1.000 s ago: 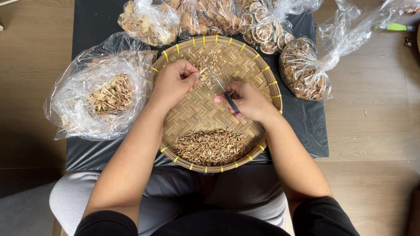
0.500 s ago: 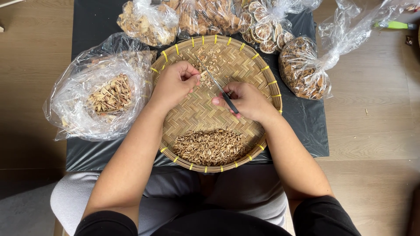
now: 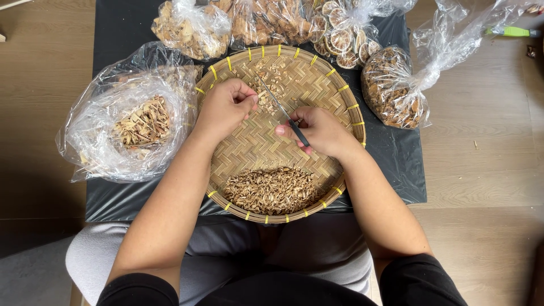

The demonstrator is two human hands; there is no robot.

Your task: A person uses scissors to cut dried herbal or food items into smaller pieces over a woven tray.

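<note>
A person sits with a round woven tray [image 3: 340,93] on the black worktop [image 3: 122,22] in front of them. Both hands are over the tray.

The right hand [image 3: 320,131] is curled tight around the dark handle of a pair of scissors [image 3: 286,116]. The thin metal blades point up and away toward the left hand. I cannot tell if the blades are apart or together.

The left hand [image 3: 224,107] is closed into a loose fist, with the fingers [image 3: 247,102] pinched together right by the tip of the blades. Whatever small bit it holds is too tiny to see.

Just past the hands, at the far side of the tray, lies a little heap of pale cut bits [image 3: 271,85]. At the near side of the tray, close to the person's lap, lies a bigger pile of brown dried pieces [image 3: 271,190].

To the left of the tray sits an open clear bag [image 3: 93,122] with light woody chips inside. More clear bags with dried stuff sit along the far edge, one with dried round slices [image 3: 340,39]. A tied bag of brown bits [image 3: 394,93] sits to the right, just beside the tray.
</note>
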